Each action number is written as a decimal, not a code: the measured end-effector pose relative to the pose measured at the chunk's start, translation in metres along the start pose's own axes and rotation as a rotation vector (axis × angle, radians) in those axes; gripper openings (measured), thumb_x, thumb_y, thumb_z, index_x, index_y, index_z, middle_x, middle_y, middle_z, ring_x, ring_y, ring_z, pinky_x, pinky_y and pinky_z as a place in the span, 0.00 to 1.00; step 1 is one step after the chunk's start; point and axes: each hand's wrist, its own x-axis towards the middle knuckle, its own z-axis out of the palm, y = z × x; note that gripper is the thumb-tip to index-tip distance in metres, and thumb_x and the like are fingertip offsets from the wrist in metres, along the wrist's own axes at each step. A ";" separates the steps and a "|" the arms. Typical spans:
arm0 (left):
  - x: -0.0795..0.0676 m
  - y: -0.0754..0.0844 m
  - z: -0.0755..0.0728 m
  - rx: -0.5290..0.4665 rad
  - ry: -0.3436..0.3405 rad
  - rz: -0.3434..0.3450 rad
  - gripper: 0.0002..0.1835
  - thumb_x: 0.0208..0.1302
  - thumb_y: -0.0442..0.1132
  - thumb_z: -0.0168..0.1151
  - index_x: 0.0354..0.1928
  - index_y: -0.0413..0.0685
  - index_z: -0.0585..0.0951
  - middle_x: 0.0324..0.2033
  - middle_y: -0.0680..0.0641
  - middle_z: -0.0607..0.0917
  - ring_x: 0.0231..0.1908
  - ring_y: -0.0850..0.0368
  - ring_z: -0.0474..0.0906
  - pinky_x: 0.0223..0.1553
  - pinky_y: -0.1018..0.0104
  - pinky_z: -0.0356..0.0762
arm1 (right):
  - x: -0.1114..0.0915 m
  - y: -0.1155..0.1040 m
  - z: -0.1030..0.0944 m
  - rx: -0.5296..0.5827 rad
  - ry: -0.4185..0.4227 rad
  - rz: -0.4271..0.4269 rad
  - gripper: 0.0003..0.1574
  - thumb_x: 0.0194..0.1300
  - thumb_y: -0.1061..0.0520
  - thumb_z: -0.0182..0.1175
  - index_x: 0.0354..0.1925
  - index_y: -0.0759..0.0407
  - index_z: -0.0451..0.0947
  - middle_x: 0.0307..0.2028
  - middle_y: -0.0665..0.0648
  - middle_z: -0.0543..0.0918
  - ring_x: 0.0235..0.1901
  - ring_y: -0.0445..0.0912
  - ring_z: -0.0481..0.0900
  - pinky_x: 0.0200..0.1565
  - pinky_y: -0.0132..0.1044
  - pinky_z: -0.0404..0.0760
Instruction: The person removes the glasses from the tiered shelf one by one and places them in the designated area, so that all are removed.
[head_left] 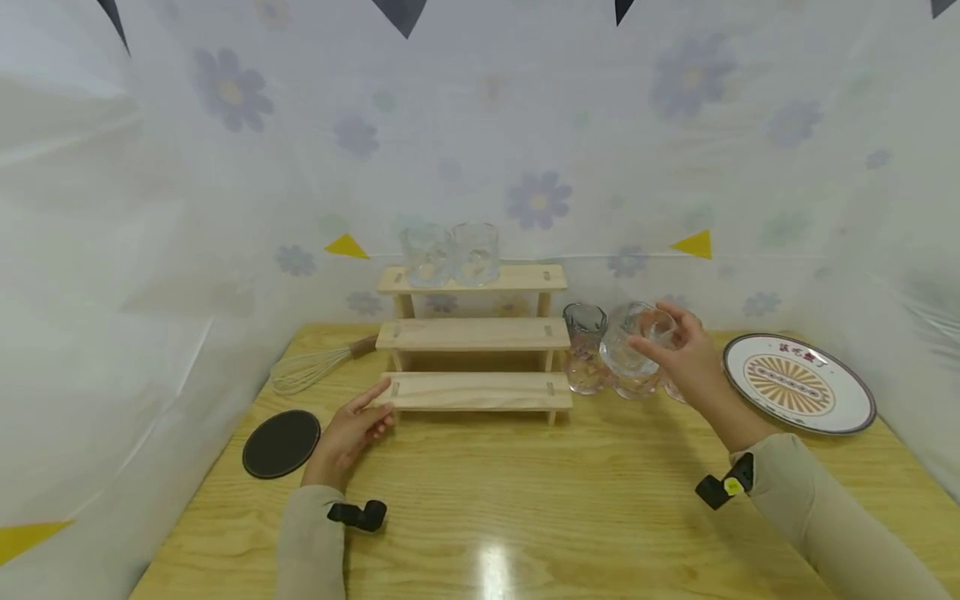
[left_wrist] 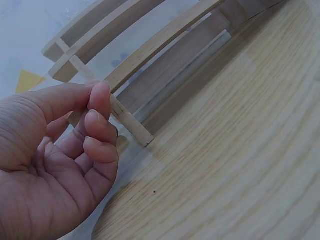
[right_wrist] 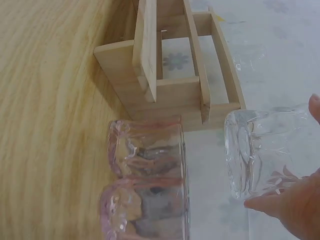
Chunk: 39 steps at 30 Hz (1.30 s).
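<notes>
A clear glass point(head_left: 628, 342) is held up by my right hand point(head_left: 686, 358), gripped between thumb and fingers. In the right wrist view that glass point(right_wrist: 265, 150) is raised beside two pink-tinted glasses point(right_wrist: 147, 150). From the head view, the glasses on the table point(head_left: 587, 371) stand right of a three-step wooden rack point(head_left: 472, 333), partly covered by the held one. My left hand point(head_left: 351, 433) pinches the left end of the rack's lowest step with thumb and fingertips; the left wrist view shows this hand point(left_wrist: 65, 155) close up. Two clear glasses point(head_left: 452, 257) stand side by side on the top step.
A whisk point(head_left: 315, 367) with a brown handle lies left of the rack. Nearer on that side is a round black mat point(head_left: 281, 444). A white patterned plate point(head_left: 798, 383) sits at the far right. Behind everything hangs a flowered sheet point(head_left: 450, 167).
</notes>
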 end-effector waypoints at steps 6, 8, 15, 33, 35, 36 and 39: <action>0.002 0.004 0.001 -0.007 0.012 -0.005 0.31 0.65 0.38 0.61 0.70 0.57 0.65 0.23 0.53 0.82 0.23 0.64 0.72 0.26 0.74 0.70 | -0.021 0.015 -0.021 -0.061 0.066 -0.017 0.47 0.62 0.44 0.63 0.72 0.51 0.53 0.50 0.55 0.67 0.30 0.44 0.63 0.26 0.34 0.66; 0.002 0.005 0.000 -0.007 0.009 -0.002 0.32 0.65 0.38 0.61 0.70 0.56 0.65 0.23 0.53 0.82 0.23 0.64 0.72 0.26 0.74 0.70 | -0.028 0.020 -0.027 -0.066 0.088 -0.017 0.47 0.62 0.45 0.63 0.72 0.53 0.54 0.47 0.51 0.68 0.30 0.42 0.63 0.26 0.32 0.67; 0.000 0.004 -0.002 -0.011 0.010 -0.007 0.32 0.65 0.38 0.61 0.70 0.56 0.64 0.24 0.52 0.82 0.23 0.64 0.73 0.26 0.74 0.71 | -0.050 0.039 -0.045 -0.089 0.136 0.040 0.46 0.62 0.46 0.64 0.70 0.58 0.56 0.44 0.46 0.69 0.31 0.38 0.66 0.28 0.28 0.69; -0.001 0.000 -0.001 -0.017 0.009 -0.026 0.32 0.66 0.37 0.59 0.71 0.56 0.62 0.23 0.54 0.82 0.23 0.64 0.72 0.26 0.74 0.70 | -0.072 0.075 -0.033 -0.026 0.047 0.079 0.41 0.63 0.50 0.64 0.68 0.56 0.57 0.53 0.53 0.64 0.48 0.37 0.65 0.35 0.25 0.70; -0.001 0.000 0.000 -0.013 0.013 -0.026 0.32 0.66 0.37 0.60 0.71 0.56 0.63 0.22 0.54 0.82 0.23 0.65 0.72 0.26 0.75 0.69 | -0.071 0.074 -0.028 -0.021 0.026 0.089 0.43 0.63 0.49 0.64 0.69 0.56 0.55 0.56 0.55 0.63 0.51 0.39 0.63 0.36 0.24 0.71; -0.001 0.000 0.001 -0.012 0.018 -0.026 0.32 0.66 0.37 0.60 0.70 0.56 0.64 0.22 0.54 0.82 0.23 0.65 0.72 0.26 0.75 0.69 | -0.070 0.073 -0.026 -0.017 0.016 0.094 0.44 0.62 0.48 0.64 0.69 0.56 0.55 0.58 0.57 0.62 0.53 0.41 0.63 0.37 0.23 0.70; -0.002 -0.001 0.002 0.000 0.025 -0.018 0.31 0.66 0.37 0.60 0.70 0.57 0.65 0.23 0.54 0.82 0.22 0.65 0.72 0.26 0.75 0.69 | -0.067 0.070 -0.018 0.003 -0.011 0.094 0.45 0.62 0.49 0.64 0.69 0.57 0.54 0.61 0.60 0.60 0.58 0.49 0.62 0.39 0.23 0.70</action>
